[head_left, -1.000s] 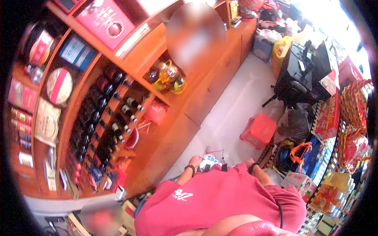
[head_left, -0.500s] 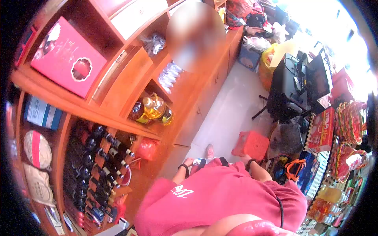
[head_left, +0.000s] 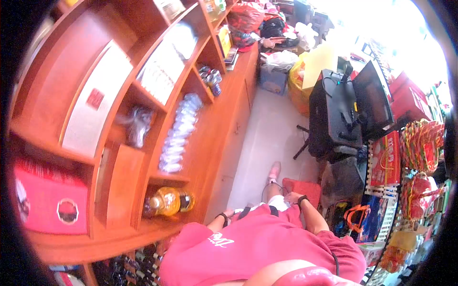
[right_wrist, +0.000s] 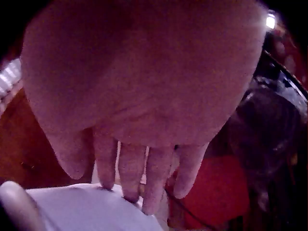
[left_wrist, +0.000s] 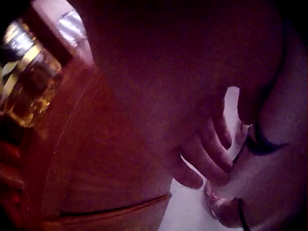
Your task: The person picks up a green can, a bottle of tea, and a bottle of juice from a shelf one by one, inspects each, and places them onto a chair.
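Note:
Both hands hang low in front of the body, beside the red shirt (head_left: pixel 267 233), with nothing held in either. The left hand (head_left: pixel 229 213) is on the side of the wooden cabinet. Its fingers are loosely bent in the left wrist view, where dark wood fills the space beside them. Nearest the red stool (head_left: pixel 307 187) is the right hand (head_left: pixel 293 196). In the right wrist view its fingers (right_wrist: pixel 131 168) point down, nearly straight and slightly apart, overlapping white cloth (right_wrist: pixel 91 207). Dark bands circle both wrists.
Wooden shelving (head_left: pixel 129 186) lines the left, holding oil bottles (head_left: pixel 168 201), a row of clear wrapped items (head_left: pixel 179 133) and boxes. Pale floor (head_left: pixel 265 128) runs between it and a black case on legs (head_left: pixel 334 114). Packed goods crowd the right; a yellow bag (head_left: pixel 300 81) stands farther back.
The view has advanced along the cabinet: wine bottles and pink box have slid down and left, more shelves show. The stool is now partly behind the right arm. Both hands stay low and empty.

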Available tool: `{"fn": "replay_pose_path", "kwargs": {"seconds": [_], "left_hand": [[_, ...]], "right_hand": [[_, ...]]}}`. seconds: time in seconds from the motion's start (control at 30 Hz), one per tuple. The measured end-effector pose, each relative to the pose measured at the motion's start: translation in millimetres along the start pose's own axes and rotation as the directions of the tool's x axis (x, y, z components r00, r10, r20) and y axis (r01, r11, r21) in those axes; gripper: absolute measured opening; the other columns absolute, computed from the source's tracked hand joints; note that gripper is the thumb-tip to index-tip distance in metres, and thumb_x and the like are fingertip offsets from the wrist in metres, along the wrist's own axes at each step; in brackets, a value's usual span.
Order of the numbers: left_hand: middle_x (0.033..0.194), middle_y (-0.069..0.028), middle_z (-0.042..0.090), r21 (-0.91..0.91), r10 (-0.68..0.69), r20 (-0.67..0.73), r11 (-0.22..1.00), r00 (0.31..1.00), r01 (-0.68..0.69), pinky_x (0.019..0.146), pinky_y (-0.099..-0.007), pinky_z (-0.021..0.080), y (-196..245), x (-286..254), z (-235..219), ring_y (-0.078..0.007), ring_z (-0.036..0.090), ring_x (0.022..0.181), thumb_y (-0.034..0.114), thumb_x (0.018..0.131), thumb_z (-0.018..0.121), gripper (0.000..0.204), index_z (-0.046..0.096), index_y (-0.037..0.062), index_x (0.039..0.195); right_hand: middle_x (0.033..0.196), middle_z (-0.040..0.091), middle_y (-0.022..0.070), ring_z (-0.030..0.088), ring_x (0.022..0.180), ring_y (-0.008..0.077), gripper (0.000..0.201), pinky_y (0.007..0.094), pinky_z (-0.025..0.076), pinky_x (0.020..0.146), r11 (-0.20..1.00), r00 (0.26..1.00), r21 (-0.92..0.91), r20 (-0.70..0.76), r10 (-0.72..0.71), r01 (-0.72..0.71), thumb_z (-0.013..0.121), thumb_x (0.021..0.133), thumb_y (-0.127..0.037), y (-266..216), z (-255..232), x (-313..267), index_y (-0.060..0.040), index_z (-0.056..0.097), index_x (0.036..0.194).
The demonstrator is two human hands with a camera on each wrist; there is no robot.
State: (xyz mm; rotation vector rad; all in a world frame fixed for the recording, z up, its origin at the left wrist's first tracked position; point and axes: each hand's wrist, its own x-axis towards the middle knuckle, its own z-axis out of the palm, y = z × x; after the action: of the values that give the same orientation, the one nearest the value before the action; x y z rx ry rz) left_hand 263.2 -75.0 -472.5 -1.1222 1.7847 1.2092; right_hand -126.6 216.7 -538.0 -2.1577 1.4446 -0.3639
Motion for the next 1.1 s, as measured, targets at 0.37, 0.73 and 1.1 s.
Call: {"fn": "replay_pose_path", "kwargs": {"seconds": [0.37, 0.73, 1.1], "left_hand": [[0.111, -0.0219, 0.071, 0.236, 0.273, -0.035, 0.937, 0.961, -0.258, 0.085, -0.0487, 0.05, 233.4, 129.3, -150.1, -0.035, 0.068, 0.102, 0.039, 0.093, 0.054, 0.043, 0.072, 0.0027, 0.108], [0.112, -0.0177, 0.071, 0.356, 0.316, -0.098, 0.896, 0.944, -0.263, 0.088, -0.0442, 0.054, 435.5, 159.4, -262.0, -0.0342, 0.067, 0.107, 0.033, 0.086, 0.061, 0.038, 0.069, 0.0088, 0.115], [0.098, -0.0179, 0.073, 0.179, 0.344, -0.064, 0.927, 0.937, -0.328, 0.078, -0.0417, 0.053, 548.7, 279.0, -450.2, -0.029, 0.07, 0.092, 0.032, 0.089, 0.058, 0.035, 0.073, 0.0041, 0.104]], "right_hand": [[0.13, 0.065, 0.0117, 0.064, 0.114, 0.0274, 0.063, 0.0396, 0.051, 0.097, 0.839, 0.792, 0.249, 0.532, 0.299, -0.484, 0.074, 0.079, -0.036, 193.3, -219.3, 36.9, -0.0163, 0.059, 0.137], [0.091, 0.072, 0.0075, 0.064, 0.071, 0.0181, 0.031, 0.0355, 0.051, 0.061, 0.372, 0.696, 0.588, 0.601, 0.393, -0.718, 0.058, 0.092, -0.03, 276.6, -306.4, 88.0, -0.0107, 0.073, 0.111], [0.104, 0.072, 0.0119, 0.067, 0.091, 0.0283, 0.03, 0.0402, 0.054, 0.08, 0.911, 0.866, 0.135, 0.391, 0.313, -0.39, 0.056, 0.091, -0.029, 496.8, -361.0, 138.9, -0.0062, 0.069, 0.106]]}}
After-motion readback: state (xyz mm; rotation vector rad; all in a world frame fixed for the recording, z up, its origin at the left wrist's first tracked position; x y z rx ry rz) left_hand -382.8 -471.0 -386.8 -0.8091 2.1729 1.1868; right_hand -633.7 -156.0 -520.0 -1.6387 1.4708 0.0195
